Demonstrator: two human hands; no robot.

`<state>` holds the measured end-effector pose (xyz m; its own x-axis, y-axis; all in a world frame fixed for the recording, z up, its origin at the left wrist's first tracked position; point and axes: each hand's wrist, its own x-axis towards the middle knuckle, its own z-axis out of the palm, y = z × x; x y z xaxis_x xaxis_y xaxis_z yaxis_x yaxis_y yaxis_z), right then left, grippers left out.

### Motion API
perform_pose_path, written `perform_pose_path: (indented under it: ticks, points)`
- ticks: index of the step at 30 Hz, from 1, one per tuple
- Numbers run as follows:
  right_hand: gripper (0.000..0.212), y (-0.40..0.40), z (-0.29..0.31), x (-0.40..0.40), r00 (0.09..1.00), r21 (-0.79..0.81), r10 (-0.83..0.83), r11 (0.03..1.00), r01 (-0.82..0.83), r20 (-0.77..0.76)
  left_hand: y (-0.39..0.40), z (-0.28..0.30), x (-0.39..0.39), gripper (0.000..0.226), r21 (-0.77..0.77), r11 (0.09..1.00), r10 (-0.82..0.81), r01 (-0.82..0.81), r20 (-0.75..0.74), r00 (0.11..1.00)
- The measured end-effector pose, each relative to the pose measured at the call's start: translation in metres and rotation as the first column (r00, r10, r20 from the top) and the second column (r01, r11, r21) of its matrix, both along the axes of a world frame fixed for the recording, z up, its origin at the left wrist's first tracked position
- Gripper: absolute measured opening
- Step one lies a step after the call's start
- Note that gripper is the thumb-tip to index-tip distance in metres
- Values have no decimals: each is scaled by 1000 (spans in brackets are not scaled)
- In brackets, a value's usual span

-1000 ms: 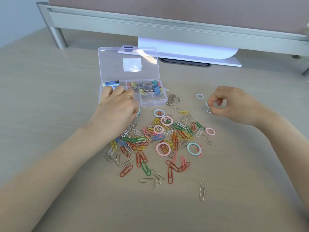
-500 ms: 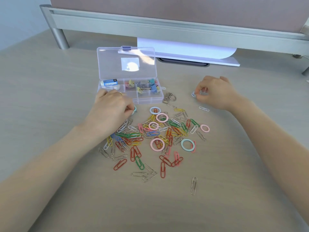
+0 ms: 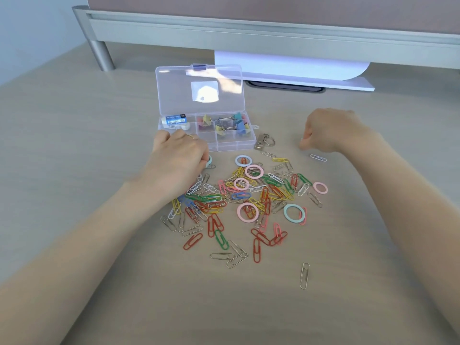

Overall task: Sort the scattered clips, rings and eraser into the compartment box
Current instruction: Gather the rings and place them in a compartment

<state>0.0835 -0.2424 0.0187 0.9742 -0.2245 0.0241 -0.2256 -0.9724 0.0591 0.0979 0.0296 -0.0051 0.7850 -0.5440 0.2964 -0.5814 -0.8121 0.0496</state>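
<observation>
The clear compartment box (image 3: 236,146) stands open, its lid (image 3: 174,95) laid back. A white eraser (image 3: 175,120) lies in its back left cell and coloured binder clips (image 3: 225,124) in the back right cells. In front of it sprawls a heap of coloured paper clips (image 3: 249,202) mixed with pink rings (image 3: 254,171) and pale blue rings (image 3: 291,213). My left hand (image 3: 179,158) is curled at the heap's left edge and pinches a pale blue ring (image 3: 209,161). My right hand (image 3: 331,130) is curled, fingertips down on the table, pinching a small pale ring that its fingers hide.
A metal key clasp (image 3: 263,141) lies beside the box's right end. A white clip (image 3: 318,158) sits just below my right hand, and a lone silver clip (image 3: 304,275) lies nearer me. A partition rail (image 3: 273,33) and white paper (image 3: 286,66) run along the back.
My right hand moved from the white clip up to the small pale ring and closed over it. My left hand stayed at the heap's edge by the box.
</observation>
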Motion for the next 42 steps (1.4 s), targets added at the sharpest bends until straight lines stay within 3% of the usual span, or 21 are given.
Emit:
perform_pose_path:
  ticks: [4, 7, 10, 12, 13, 15, 17, 18, 20, 24, 26, 30, 36, 37, 38, 40, 42]
  points:
    - [21, 5, -1, -2, 1000, -31, -2, 1000, 2, 4, 0, -3, -3, 15, 44, 999, -3, 1, 45, 999]
    - [12, 14, -5, -18, 986, 146, 62, 986, -85, 153, 4, -7, -3, 14, -2, 1000, -20, 20, 25, 999]
    - [6, 33, 0, -36, 928, 379, 162, 879, -291, 336, 9, -1, -3, 11, -234, 972, -29, 4, -102, 994]
    - [8, 51, 9, -49, 873, 489, 199, 762, -424, 446, 9, 8, -10, 8, -487, 872, -106, -48, -285, 953]
    - [10, 61, 13, -55, 838, 513, 213, 707, -487, 502, 6, 14, -16, 8, -602, 790, -170, -117, -398, 901]
    - [10, 82, 16, -64, 777, 522, 235, 625, -581, 584, -2, 25, -32, 11, -756, 573, -399, -318, -596, 697]
    - [8, 96, 13, -68, 749, 517, 266, 582, -627, 607, -9, 26, -45, 7, -764, 387, -619, -517, -631, 468]
    - [6, 100, 10, -68, 745, 516, 281, 574, -635, 605, -13, 26, -49, 6, -741, 341, -673, -579, -622, 399]
    - [7, 103, 4, -69, 754, 527, 284, 571, -629, 592, -17, 24, -53, 14, -688, 297, -708, -662, -625, 331]
    - [3, 104, -3, -74, 793, 583, 265, 559, -590, 549, -20, 20, -57, 11, -620, 220, -722, -753, -622, 302]
    - [6, 104, -3, -78, 820, 622, 253, 549, -559, 514, -22, 20, -61, 10, -612, 216, -735, -761, -615, 286]
    - [8, 101, 1, -88, 840, 664, 193, 534, -524, 508, -23, 22, -67, 12, -627, 300, -757, -719, -615, 221]
    - [17, 92, 1, -102, 835, 601, 269, 592, -536, 480, -26, 22, -77, 22, -641, 417, -726, -645, -662, 189]
    - [17, 88, 3, -105, 826, 567, 281, 617, -546, 489, -27, 22, -80, 24, -653, 458, -696, -604, -686, 214]
    - [17, 82, 4, -108, 819, 524, 291, 652, -548, 495, -27, 23, -82, 21, -681, 521, -635, -514, -712, 299]
    - [19, 63, 6, -111, 839, 453, 286, 737, -501, 463, -24, 22, -80, 5, -679, 703, -437, -213, -648, 624]
    - [22, 38, 5, -112, 899, 425, 252, 813, -397, 359, -20, 16, -74, 8, -510, 860, -254, -1, -430, 866]
